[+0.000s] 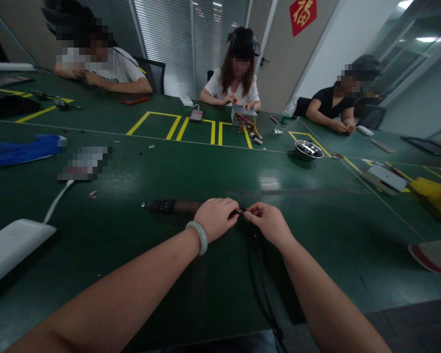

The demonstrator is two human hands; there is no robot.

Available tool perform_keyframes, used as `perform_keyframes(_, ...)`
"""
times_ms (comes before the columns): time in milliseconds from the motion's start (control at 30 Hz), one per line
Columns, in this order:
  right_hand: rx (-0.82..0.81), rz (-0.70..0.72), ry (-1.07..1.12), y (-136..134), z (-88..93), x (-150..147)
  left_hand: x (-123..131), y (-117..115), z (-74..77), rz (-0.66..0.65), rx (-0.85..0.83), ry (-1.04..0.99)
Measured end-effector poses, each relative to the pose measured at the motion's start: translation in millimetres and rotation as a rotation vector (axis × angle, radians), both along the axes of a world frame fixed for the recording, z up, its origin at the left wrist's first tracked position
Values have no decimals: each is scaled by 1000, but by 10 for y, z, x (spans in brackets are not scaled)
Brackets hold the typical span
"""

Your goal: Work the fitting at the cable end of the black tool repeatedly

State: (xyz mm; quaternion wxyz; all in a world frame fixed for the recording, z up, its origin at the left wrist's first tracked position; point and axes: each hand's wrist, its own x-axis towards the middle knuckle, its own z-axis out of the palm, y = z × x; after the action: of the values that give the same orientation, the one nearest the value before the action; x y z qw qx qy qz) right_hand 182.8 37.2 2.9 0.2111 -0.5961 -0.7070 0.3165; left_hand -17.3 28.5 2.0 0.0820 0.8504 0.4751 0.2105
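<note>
My left hand is closed around the rear end of a dark pen-shaped tool that lies on the green table, its metal tip pointing left. A pale green bangle sits on that wrist. My right hand pinches the black cable where it joins the tool's end; the cable runs down toward me and off the table edge. Both hands meet at the joint, which is mostly hidden by fingers.
A white flat device with a white cord lies at the left. A steel bowl, a water bottle, blue gloves and yellow objects sit farther out. Three other people work at the far side.
</note>
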Motion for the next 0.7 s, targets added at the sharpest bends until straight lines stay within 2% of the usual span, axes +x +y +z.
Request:
perform_keyframes(467,-46,17,60,21,-48,7,-9,0,6,2,6,5)
perform_keyframes(700,26,36,10,13,-28,18,4,1,-1,13,4,4)
